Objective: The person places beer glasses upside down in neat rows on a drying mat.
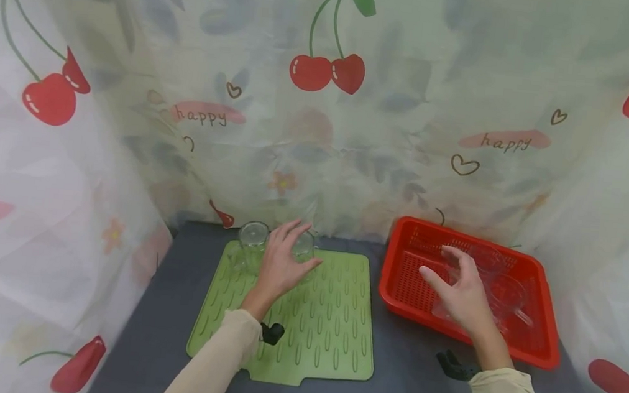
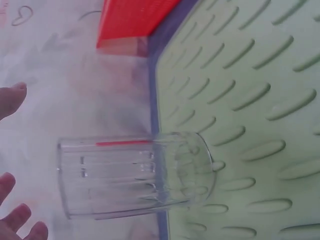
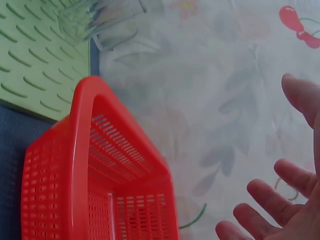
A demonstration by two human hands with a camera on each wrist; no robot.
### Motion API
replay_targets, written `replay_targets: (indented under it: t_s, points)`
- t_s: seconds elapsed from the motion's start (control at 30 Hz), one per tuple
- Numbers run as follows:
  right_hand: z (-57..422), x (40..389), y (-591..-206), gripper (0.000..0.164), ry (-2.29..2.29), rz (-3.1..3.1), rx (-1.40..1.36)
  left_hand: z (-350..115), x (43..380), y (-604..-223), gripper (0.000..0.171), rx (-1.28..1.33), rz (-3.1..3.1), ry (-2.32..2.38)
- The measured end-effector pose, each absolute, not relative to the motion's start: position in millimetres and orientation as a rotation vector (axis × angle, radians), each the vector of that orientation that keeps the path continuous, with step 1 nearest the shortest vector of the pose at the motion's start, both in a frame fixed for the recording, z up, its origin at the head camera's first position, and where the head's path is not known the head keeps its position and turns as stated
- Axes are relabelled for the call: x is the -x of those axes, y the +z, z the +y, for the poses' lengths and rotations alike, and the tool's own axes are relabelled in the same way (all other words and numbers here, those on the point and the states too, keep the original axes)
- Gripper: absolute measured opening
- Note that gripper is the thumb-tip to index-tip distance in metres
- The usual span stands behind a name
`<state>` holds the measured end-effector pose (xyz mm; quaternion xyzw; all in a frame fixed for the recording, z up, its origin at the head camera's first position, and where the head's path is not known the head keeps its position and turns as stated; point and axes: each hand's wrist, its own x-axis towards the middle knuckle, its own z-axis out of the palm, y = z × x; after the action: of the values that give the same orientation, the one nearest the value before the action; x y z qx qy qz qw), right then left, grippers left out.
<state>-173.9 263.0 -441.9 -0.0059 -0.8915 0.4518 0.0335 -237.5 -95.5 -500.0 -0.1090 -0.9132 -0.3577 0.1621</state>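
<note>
Near the back edge of the green draining mat (image 1: pixel 331 323), my left hand (image 1: pixel 282 262) hovers with fingers spread, holding nothing. A clear glass mug (image 1: pixel 253 236) stands on the mat to its left. Another clear glass (image 1: pixel 304 245) is partly hidden behind that hand; in the left wrist view a clear glass (image 2: pixel 120 177) stands on the mat, apart from the fingertips (image 2: pixel 18 217). Over the red plastic basket (image 1: pixel 402 301), my right hand (image 1: pixel 462 292) is spread with nothing in its grasp. Inside the basket lie clear glasses (image 1: pixel 508 293), partly covered by that hand.
A dark grey tabletop (image 1: pixel 389 371) lies under the mat and basket. Patterned curtains (image 1: pixel 318 159) hang behind and on both sides, close to the table's back edge. The basket's raised rim (image 3: pixel 82 150) stands right of the mat.
</note>
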Motion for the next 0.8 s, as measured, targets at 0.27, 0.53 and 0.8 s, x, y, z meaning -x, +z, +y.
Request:
replay_targets:
  t_s: [0.27,0.53,0.8]
  points:
    - [276,174,-440,0.089,1.321,-2.765,0.062,-100,218,-499,0.078,0.315,-2.538,-1.181]
    - [292,179,-442,0.095,1.176,-2.828,0.115,-103,195,-501,0.078,0.285,-2.527,-1.276]
    - [309,185,-449,0.097,1.099,-2.869,0.174,-103,175,-505,0.079,0.225,-2.509,-1.423]
